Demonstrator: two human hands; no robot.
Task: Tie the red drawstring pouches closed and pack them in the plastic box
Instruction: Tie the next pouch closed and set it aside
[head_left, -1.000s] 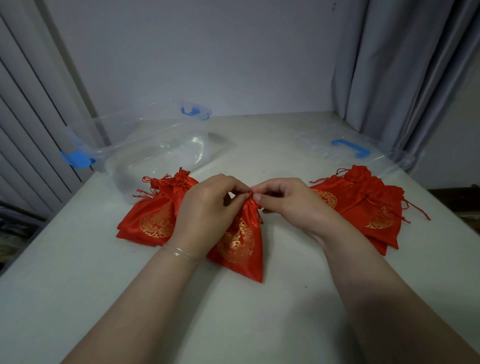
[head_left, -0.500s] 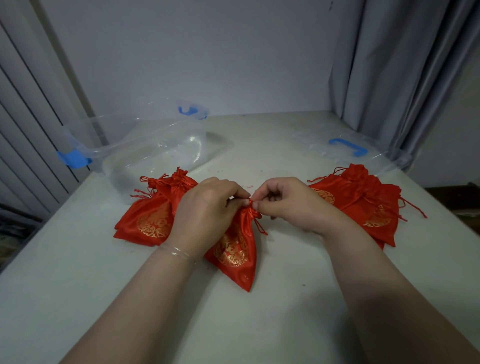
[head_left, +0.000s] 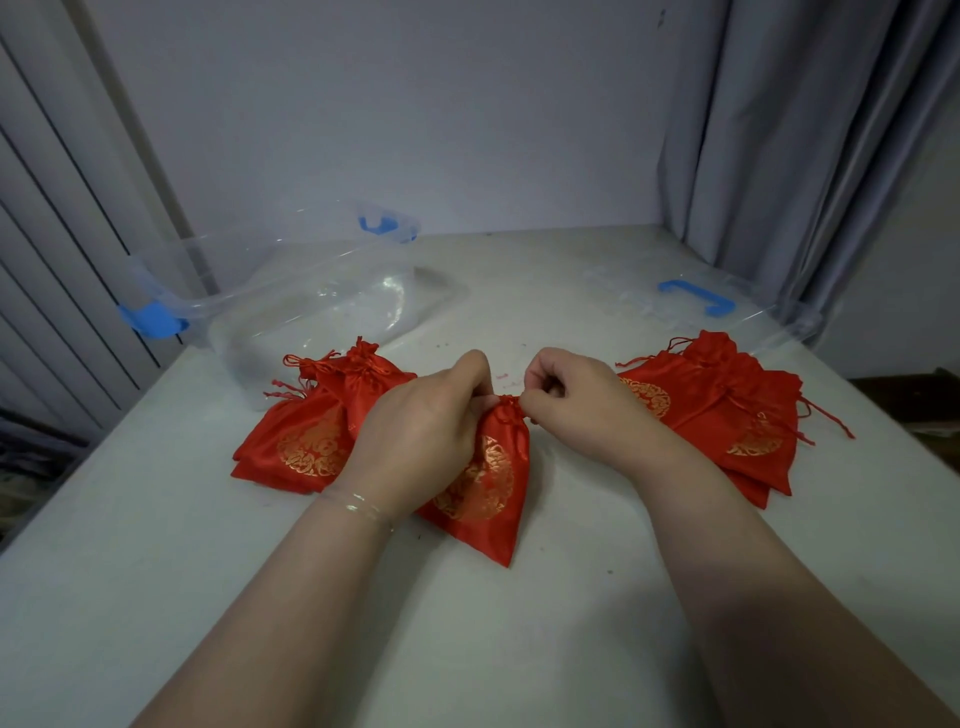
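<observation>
A red satin pouch (head_left: 485, 493) with a gold emblem lies on the white table in front of me, its gathered neck pointing away. My left hand (head_left: 421, 431) pinches the drawstring at the left of the neck. My right hand (head_left: 576, 405) pinches the string at the right of it. A pile of red pouches (head_left: 306, 436) with cinched necks lies to the left, partly under my left hand. Another pile of red pouches (head_left: 737, 415) lies to the right. The clear plastic box (head_left: 291, 306) with blue clips stands at the back left, with nothing visible in it.
The box's clear lid (head_left: 691, 306) with a blue handle lies flat at the back right, beside grey curtains (head_left: 810, 130). The table (head_left: 519, 649) meets a wall at the back; its left edge drops off next to vertical blinds (head_left: 52, 249).
My two hands have drawn slightly apart at the pouch's neck, tightening the drawstring. The pouch has shifted a little on the table.
</observation>
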